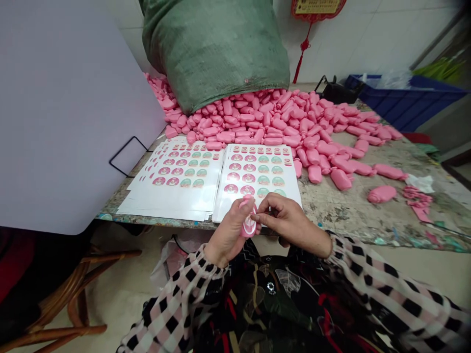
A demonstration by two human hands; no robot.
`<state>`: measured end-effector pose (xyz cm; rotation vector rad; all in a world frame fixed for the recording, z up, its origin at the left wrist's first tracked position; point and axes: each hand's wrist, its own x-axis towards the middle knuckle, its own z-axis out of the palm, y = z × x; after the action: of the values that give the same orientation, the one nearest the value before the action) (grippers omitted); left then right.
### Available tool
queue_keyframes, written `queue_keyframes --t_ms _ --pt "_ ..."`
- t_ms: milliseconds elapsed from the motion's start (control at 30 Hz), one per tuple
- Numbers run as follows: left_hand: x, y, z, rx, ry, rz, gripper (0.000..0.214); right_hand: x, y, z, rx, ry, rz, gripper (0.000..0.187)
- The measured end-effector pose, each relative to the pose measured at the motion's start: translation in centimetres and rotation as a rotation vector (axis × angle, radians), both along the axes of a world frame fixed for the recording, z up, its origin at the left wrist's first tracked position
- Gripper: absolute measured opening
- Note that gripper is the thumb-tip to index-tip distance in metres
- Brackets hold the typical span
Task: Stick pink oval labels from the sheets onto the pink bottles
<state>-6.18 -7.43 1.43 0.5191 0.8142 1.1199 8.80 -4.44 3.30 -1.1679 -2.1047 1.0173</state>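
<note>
Fingers [270,208] closed on pink bar [248,228]

Pink bars [257,122], green sack [215,54], pink-and-black checked sleeves [176,304]

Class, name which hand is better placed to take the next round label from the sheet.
Probably the right hand: its fingertips only pinch at the top of the pink bar, while the left hand wraps around that bar.

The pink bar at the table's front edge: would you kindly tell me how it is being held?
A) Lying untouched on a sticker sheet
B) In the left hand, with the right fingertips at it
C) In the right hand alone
B: the left hand holds the pink bar above the sticker sheet, and the right hand reaches its fingertips to the bar.
</note>
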Motion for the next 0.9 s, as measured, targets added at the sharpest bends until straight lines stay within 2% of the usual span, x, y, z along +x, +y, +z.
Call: queue_keyframes --t_ms 200,333,433,533,633,700,800,833,900 --pt "0.3 -0.3 -0.5 0.066 0.239 -0.105 0.032 0.8 -0.3 -1.0 -0.081 -0.022 0.064 0.021" --pt "0.9 -0.2 -0.8 0.108 0.458 -0.156 0.035 1.4 -0.9 -1.3 -0.009 -0.193 0.053 0.024" --pt "0.0 0.1 -0.1 0.139 0.553 0.006 0.035 3.1 -0.8 -1.6 0.075 -0.346 -0.064 0.026" --pt "-2.3 0.2 1.2 0.151 0.588 0.197 0.038 6.9 0.6 -2.2 0.069 -0.358 -0.266 0.029" --pt "-5.0 -0.9 1.5 0.033 0.68 0.229 0.044 12.1 2.7 -3.0 0.125 -0.367 -0.511 0.034" --pt "-6.6 -2.4 0.3 -0.102 0.8 0.209 0.048 15.6 4.0 -3.3 0.201 -0.492 -0.682 0.032" --pt "-8.8 -5.6 -3.3 -0.215 0.933 0.166 0.058 20.3 5.2 -3.2 0.215 -0.754 -0.925 0.035" --pt "-9.6 -6.7 -4.8 -0.267 0.961 0.164 0.062 21.6 5.5 -3.2 0.186 -0.806 -0.956 0.037" --pt "-11.0 -9.1 -7.9 -0.379 1.024 0.134 0.064 23.6 5.9 -3.3 0.136 -0.806 -0.921 0.043"
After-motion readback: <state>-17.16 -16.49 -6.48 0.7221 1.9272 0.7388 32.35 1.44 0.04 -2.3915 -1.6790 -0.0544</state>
